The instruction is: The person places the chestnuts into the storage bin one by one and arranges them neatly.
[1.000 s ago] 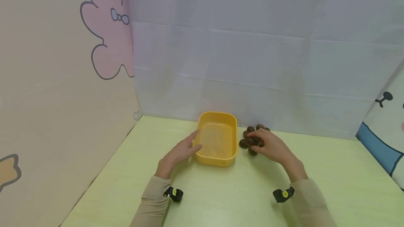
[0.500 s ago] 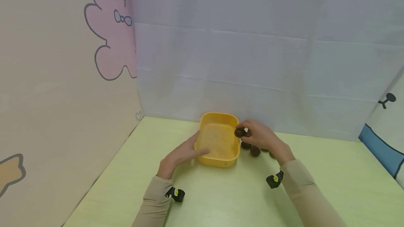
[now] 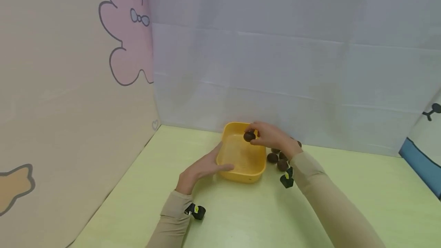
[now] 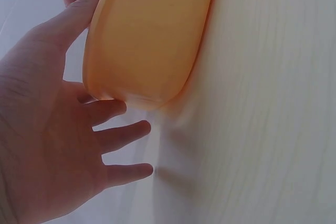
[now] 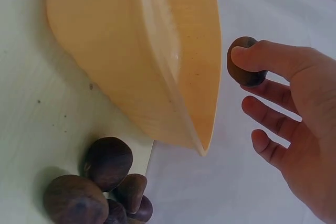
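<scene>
In the head view a yellow plastic tub point(image 3: 241, 178) stands at the back of the table. My right hand point(image 3: 272, 136) pinches a brown chestnut point(image 5: 253, 78) between thumb and fingertips, over the tub's far right part. Its other fingers hang loosely bent in the right wrist view. At the tub's left side, my left hand point(image 3: 206, 165) is spread with its thumb at the rim. The left wrist view shows its fingers point(image 4: 122, 138) fairly straight, touching or close beside the tub's corner. Several more chestnuts point(image 3: 282, 165) lie right of the tub, partly hidden by the right forearm.
A white sheet point(image 3: 275, 68) hangs directly behind the tub and the chestnuts. On the left rises a beige wall point(image 3: 69, 87) with cartoon figures. The pale yellow-green table point(image 3: 237, 217) extends in front. Each wrist bears a small black camera point(image 3: 198, 212).
From the chestnut pile my right hand has lifted a chestnut and carried it left over the tub. The left hand stays at the tub's side. The head view has shifted slightly.
</scene>
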Available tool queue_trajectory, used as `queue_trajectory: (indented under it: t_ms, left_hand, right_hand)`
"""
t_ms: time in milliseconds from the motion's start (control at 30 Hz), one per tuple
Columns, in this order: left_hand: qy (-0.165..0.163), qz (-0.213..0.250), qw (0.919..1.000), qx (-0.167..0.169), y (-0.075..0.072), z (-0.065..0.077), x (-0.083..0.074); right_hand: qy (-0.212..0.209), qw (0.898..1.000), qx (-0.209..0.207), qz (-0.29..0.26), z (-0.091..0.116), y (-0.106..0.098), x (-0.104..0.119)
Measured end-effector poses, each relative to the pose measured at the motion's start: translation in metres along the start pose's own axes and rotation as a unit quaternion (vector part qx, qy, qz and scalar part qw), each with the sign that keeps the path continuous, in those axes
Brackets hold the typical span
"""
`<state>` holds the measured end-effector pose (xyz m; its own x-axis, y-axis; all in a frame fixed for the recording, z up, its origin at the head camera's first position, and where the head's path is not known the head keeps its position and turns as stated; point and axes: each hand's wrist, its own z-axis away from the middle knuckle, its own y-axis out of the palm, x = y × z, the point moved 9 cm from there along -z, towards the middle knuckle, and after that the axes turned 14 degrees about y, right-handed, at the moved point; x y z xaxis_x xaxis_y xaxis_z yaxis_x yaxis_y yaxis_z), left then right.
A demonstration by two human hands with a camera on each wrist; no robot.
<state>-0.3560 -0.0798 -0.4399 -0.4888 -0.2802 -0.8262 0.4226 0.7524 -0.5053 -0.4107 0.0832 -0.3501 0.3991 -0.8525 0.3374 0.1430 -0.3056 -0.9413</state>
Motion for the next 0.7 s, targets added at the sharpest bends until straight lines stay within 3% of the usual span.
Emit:
queue_trajectory:
  t_ms: [200,500,700]
  left_hand:
    - [-0.002,-0.001,1.0,-0.002,-0.001,-0.001,0.0]
    - [-0.014,-0.026,0.9995,-0.009,-0.007,0.002,-0.001]
    - [0.008,-0.005,0.9998,-0.014,-0.002,-0.002,-0.002]
  right_hand:
    - [-0.029,0.999,0.011,0.015,-0.022,0.001,0.012]
    - [-0.011,0.999,0.036,-0.013,-0.061,0.011,0.02]
    - [0.007,0.999,0.048,0.024,-0.078,0.031,0.014]
